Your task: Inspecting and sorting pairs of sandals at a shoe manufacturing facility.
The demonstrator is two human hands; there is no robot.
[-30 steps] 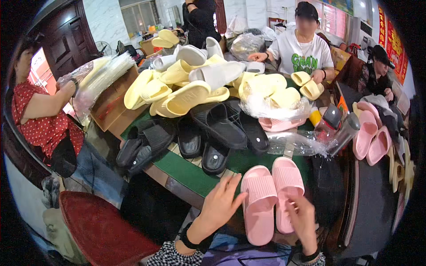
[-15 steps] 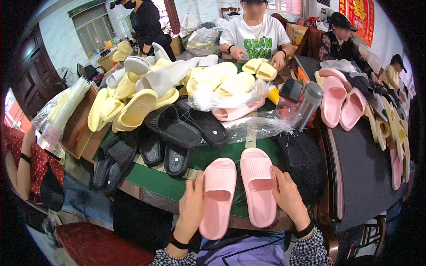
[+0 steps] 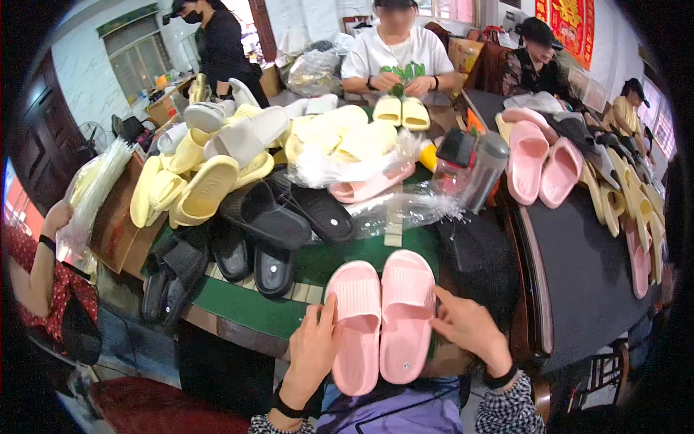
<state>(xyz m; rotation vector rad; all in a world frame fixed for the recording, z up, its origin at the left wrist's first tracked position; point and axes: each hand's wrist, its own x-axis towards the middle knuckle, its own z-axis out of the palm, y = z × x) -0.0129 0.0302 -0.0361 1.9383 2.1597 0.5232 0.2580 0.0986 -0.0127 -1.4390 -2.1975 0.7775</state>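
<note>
Two pink ribbed slippers stand side by side, toes away from me, at the near edge of the green-topped table. My left hand (image 3: 312,354) grips the outer side of the left pink slipper (image 3: 356,311). On the other side, my right hand (image 3: 473,325) has its fingers apart, fingertips against or just beside the outer edge of the right pink slipper (image 3: 407,296); I cannot tell whether they touch. Several black slippers (image 3: 267,217) lie just beyond, to the left.
Yellow slippers (image 3: 204,192) and grey slippers (image 3: 246,135) are heaped at the back left. Clear plastic wrap (image 3: 397,213) lies mid-table, near a grey-lidded bottle (image 3: 488,170). A dark table (image 3: 578,253) with more slippers adjoins at right. Across from me, a person in a white shirt (image 3: 397,54) handles something green.
The right pink slipper has moved left, up against the left one. My right hand's fingers have loosened along its side. The person opposite has brought both hands together.
</note>
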